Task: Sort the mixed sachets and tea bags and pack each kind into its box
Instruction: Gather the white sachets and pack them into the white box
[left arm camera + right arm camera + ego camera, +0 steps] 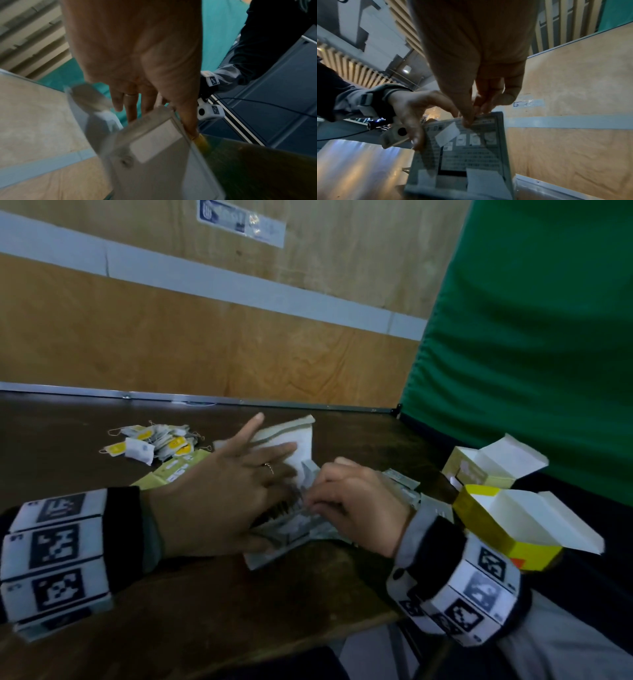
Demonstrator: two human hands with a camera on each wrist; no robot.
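my right hand (356, 505) pinches grey sachets (294, 529) mid-table | my left hand (219, 491) lies on them, fingers straight | tea bags (154, 443) far left | boxes (507, 525) right, lids up

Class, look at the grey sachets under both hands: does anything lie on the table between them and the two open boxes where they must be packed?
Nothing visible does. The grey sachets sit under the hands, and the open yellow box and pale box stand just beyond the right hand.
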